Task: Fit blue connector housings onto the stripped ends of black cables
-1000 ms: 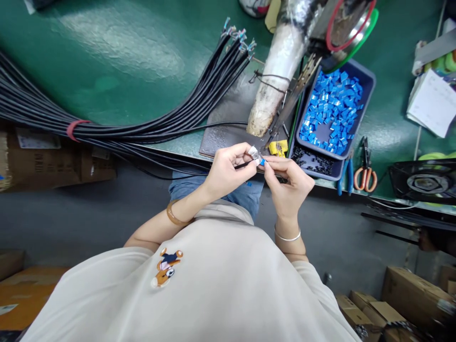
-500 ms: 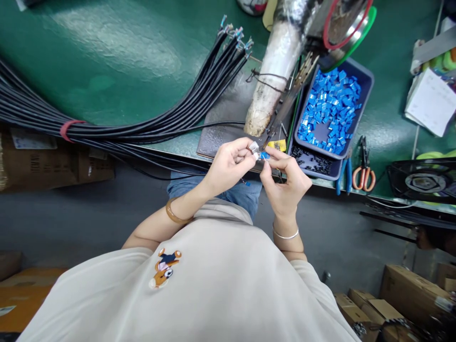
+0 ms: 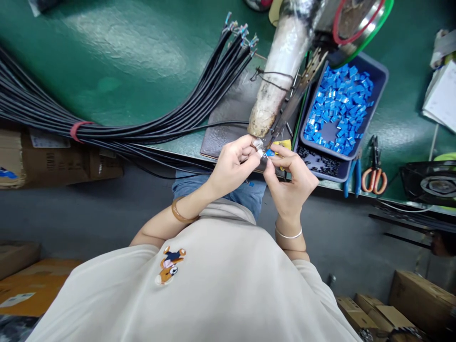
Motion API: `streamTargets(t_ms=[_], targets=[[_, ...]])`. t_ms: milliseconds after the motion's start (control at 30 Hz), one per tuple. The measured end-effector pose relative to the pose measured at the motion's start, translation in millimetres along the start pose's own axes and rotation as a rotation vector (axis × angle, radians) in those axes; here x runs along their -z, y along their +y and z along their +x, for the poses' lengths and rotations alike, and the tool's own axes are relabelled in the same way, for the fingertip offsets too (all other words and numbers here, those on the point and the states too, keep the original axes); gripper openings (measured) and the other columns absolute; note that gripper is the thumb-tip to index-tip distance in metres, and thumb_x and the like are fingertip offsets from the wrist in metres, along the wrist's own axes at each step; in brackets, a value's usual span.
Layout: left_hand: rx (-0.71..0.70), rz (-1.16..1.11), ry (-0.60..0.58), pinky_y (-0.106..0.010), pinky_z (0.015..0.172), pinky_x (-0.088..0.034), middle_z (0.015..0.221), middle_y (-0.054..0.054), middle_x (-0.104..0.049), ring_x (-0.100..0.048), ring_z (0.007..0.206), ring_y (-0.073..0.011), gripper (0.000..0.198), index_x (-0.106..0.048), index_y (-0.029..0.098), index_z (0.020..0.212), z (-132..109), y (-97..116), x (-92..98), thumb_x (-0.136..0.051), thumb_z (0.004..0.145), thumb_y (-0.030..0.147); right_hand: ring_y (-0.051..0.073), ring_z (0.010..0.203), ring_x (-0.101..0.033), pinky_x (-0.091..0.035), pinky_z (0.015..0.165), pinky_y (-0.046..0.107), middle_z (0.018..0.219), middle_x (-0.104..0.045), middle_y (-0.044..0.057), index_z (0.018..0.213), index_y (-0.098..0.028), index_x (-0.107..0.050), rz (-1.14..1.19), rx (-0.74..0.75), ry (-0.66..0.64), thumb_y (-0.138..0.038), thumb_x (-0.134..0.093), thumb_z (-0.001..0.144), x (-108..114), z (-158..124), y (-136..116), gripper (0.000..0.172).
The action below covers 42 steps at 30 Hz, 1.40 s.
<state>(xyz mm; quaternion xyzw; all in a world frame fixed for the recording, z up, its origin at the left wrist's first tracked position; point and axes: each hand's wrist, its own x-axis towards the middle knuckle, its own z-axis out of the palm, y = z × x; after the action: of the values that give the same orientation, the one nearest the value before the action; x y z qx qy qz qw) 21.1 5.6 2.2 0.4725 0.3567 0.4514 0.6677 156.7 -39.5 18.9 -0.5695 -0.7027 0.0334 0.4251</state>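
My left hand [image 3: 233,164] and my right hand [image 3: 292,175] meet at the bench edge, both with fingers pinched together. White wrappings cover fingertips of my left hand, and what it grips is hidden. Between the two hands is a small blue connector [image 3: 270,152], at the fingertips of my right hand, with a thin pale strand beside it. A black cable [image 3: 228,123] runs from the left towards my hands; its end is out of sight behind a white wrapped tube [image 3: 272,71]. A yellow piece [image 3: 284,144] lies just behind my right fingers.
A bundle of black cables [image 3: 149,130] with a red tie [image 3: 79,129] lies at left. Right of my hands stand a grey bin [image 3: 380,78] of blue connectors and a tray [image 3: 344,174] of small black parts. Blue-handled pliers [image 3: 352,178], orange-handled scissors [image 3: 374,180] and a fan [image 3: 438,185] are further right.
The whole view has shifted slightly, so the scene sits further right. My hands keep nearly the same pinching pose; less of the blue connector shows between them.
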Motion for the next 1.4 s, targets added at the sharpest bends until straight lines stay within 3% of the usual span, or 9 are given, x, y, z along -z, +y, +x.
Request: streamTargets(t_ms=[300,467,667,800,967,1100,1167,1300,1400], targets=[[-0.040,0.162,0.013,-0.020,0.050,-0.027,0.059,0.006,-0.038,-0.033,0.051,-0.0046,0.010,-0.050,0.017,0.074,-3.3,0.7,1.2,-0.058,0.081,0.015,0.015,0.088,-0.074,-0.060,0.079,0.027,0.111,-0.074,0.003,0.080,-0.023,-0.055,-0.007,0.044,-0.035,-0.012,-0.062,0.082,2.4,-2.2,-0.4,0.013],[-0.025,0.235,0.002,-0.019,0.050,-0.028,0.057,0.006,-0.039,-0.034,0.051,-0.0045,0.008,-0.050,0.017,0.074,-3.7,-1.2,2.1,-0.055,0.081,0.014,0.014,0.091,-0.074,-0.058,0.079,0.024,0.104,-0.075,0.003,0.082,-0.022,-0.056,-0.041,0.098,-0.038,-0.009,-0.063,0.082,2.7,-3.7,-0.5,0.014],[0.022,0.107,-0.019,-0.015,0.048,-0.031,0.059,0.006,-0.044,-0.037,0.051,-0.0023,0.012,-0.051,0.016,0.075,-6.3,5.6,3.9,-0.063,0.076,0.016,0.012,0.080,-0.071,-0.058,0.068,0.024,0.091,-0.074,0.000,0.089,-0.022,-0.065,0.116,-0.158,-0.118,-0.017,-0.060,0.089,11.5,-2.6,0.7,0.007],[0.062,0.045,-0.073,-0.013,0.047,-0.032,0.059,0.007,-0.044,-0.037,0.049,-0.0010,0.013,-0.052,0.015,0.073,-9.2,6.6,4.4,-0.065,0.074,0.015,0.011,0.076,-0.063,-0.051,0.063,0.025,0.086,-0.066,0.000,0.094,-0.026,-0.072,0.077,-0.114,-0.005,-0.018,-0.066,0.086,20.1,0.3,0.3,0.013],[0.049,0.048,-0.116,-0.013,0.046,-0.030,0.058,0.007,-0.041,-0.035,0.049,-0.0007,0.015,-0.050,0.014,0.070,-13.1,4.8,5.2,-0.065,0.073,0.014,0.010,0.073,-0.057,-0.047,0.063,0.025,0.082,-0.062,-0.001,0.089,-0.023,-0.067,0.097,-0.083,-0.248,-0.020,-0.063,0.089,22.8,3.1,-1.6,0.006],[-0.075,0.191,-0.113,-0.014,0.052,-0.036,0.062,0.005,-0.049,-0.042,0.056,-0.0029,0.008,-0.056,0.013,0.072,-17.2,0.6,5.8,-0.063,0.074,0.015,0.009,0.071,-0.053,-0.045,0.063,0.024,0.081,-0.056,-0.001,0.085,-0.020,-0.055,0.084,-0.129,-0.402,-0.023,-0.055,0.093,20.6,0.7,-0.4,0.009],[-0.142,0.269,-0.061,-0.015,0.054,-0.037,0.065,0.003,-0.052,-0.045,0.059,-0.0040,0.005,-0.059,0.013,0.073,-17.9,-2.2,4.8,-0.062,0.075,0.016,0.008,0.066,-0.054,-0.046,0.059,0.022,0.080,-0.055,-0.002,0.087,-0.021,-0.053,0.132,-0.191,-0.352,-0.024,-0.053,0.094,18.7,-2.6,-0.2,0.008],[-0.153,0.239,0.026,-0.015,0.057,-0.041,0.065,0.003,-0.054,-0.048,0.060,-0.0049,0.008,-0.059,0.012,0.070,-15.3,-6.6,2.1,-0.062,0.076,0.017,0.004,0.053,-0.059,-0.048,0.048,0.018,0.083,-0.062,-0.004,0.091,-0.022,-0.055,0.259,-0.367,-0.001,-0.024,-0.055,0.093,13.3,-8.7,-1.6,0.004],[-0.156,0.201,0.029,-0.015,0.058,-0.042,0.065,0.003,-0.055,-0.050,0.061,-0.0051,0.006,-0.060,0.013,0.070,-12.6,-7.8,1.5,-0.061,0.075,0.015,0.007,0.063,-0.068,-0.058,0.058,0.020,0.097,-0.069,0.000,0.085,-0.020,-0.060,0.318,-0.384,0.003,-0.024,-0.063,0.088,8.4,-10.3,-2.4,0.005]])
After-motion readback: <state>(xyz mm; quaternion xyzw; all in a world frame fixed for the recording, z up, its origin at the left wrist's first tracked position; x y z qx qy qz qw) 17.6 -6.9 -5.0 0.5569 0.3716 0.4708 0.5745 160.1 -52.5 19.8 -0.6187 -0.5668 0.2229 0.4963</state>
